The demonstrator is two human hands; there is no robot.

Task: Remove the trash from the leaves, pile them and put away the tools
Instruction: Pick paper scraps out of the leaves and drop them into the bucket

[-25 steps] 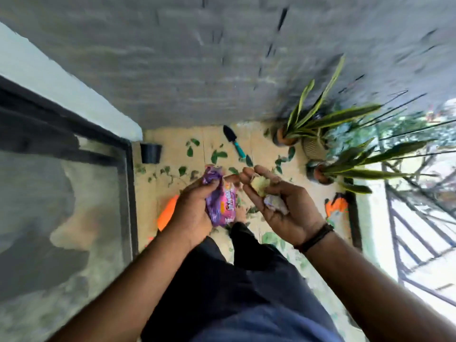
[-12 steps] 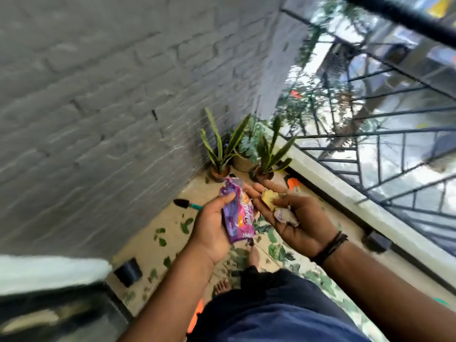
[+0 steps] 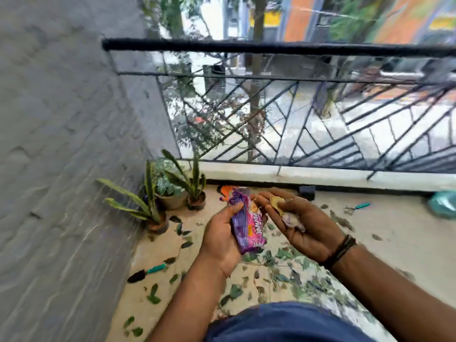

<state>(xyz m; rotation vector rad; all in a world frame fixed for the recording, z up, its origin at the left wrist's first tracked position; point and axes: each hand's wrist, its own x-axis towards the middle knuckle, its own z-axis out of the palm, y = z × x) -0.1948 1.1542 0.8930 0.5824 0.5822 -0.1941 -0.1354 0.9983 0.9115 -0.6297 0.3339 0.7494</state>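
My left hand [image 3: 219, 233] grips a purple and pink snack wrapper [image 3: 246, 220] in front of my chest. My right hand [image 3: 308, 223] is held palm up beside it, fingers loosely bent, with a crumpled pale wrapper [image 3: 293, 222] and a small yellowish scrap [image 3: 276, 202] lying in the palm. Green leaves [image 3: 278, 257] lie scattered over the balcony floor below. A hand trowel [image 3: 145, 272] with a teal handle lies on the floor near the wall. A second small teal-handled tool [image 3: 357, 206] lies far right.
A grey brick wall [image 3: 61, 144] runs along the left. Three potted plants [image 3: 172, 193] stand in the corner. A black metal railing [image 3: 296, 107] on a white kerb closes the far side. A teal bag [image 3: 444, 204] sits at the right edge; an orange item [image 3: 225, 190] lies by the kerb.
The view has swung right from the wall to the railing. Both hands keep their hold on the same trash, staying close together.
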